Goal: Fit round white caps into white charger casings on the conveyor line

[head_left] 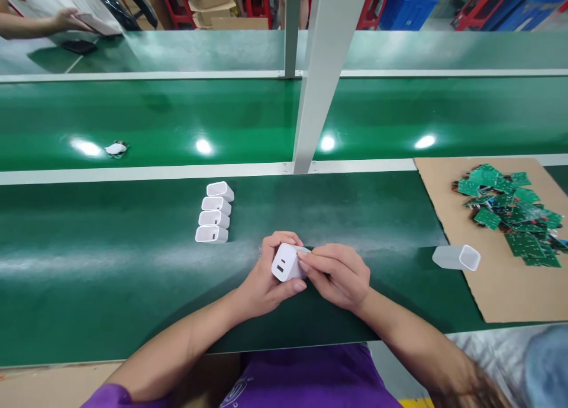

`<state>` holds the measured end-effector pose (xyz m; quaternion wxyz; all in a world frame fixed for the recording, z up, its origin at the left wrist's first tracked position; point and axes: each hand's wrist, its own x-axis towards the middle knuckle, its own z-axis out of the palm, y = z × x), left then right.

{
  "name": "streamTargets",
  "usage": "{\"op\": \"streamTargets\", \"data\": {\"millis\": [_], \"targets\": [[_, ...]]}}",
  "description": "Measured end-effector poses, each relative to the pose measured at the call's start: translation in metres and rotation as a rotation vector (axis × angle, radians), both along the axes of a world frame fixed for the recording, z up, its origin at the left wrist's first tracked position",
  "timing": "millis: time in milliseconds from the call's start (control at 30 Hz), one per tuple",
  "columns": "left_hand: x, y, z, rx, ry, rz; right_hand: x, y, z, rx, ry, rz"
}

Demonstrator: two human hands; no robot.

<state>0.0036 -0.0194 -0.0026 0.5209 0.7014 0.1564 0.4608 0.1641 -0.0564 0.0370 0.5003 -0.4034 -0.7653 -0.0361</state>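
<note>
— Hands meeting at the near edge of the bench (133, 289), see? The left hand (266, 280) is wrapped tight round a white charger body (284, 264), port face toward the person, and the right hand (339, 275) has its fingertips closed on the charger's far side.

— What makes that go well, would you say?

— I'd judge a steady left grip, and the right pressing squarely so nothing goes in crooked.

— Any containers about?

— No bins. A cardboard sheet (488, 301) at the bench's right end carries a heap of green circuit boards (506, 209), and one empty white shell (457, 257) lies on its side across the sheet's left edge, mouth open and hollow. Four more shells (214, 212) sit in a neat row left of the hands, toward the far edge.
</note>
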Motion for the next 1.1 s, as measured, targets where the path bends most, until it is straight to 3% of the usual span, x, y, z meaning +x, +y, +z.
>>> {"op": "streamTargets", "data": {"millis": [233, 500, 1100], "targets": [[0.0004, 0.0004, -0.0025, 0.057, 0.033, 0.035, -0.0007, 0.0, 0.0073, -0.188, 0.161, 0.039], [-0.0011, 0.0031, -0.0016, 0.082, 0.062, 0.043, 0.0032, 0.0037, 0.0081, -0.227, 0.146, 0.073], [-0.0022, 0.0053, 0.0011, 0.179, 0.112, 0.091, -0.0006, -0.0032, 0.0039, -0.104, 0.066, -0.052]]}}
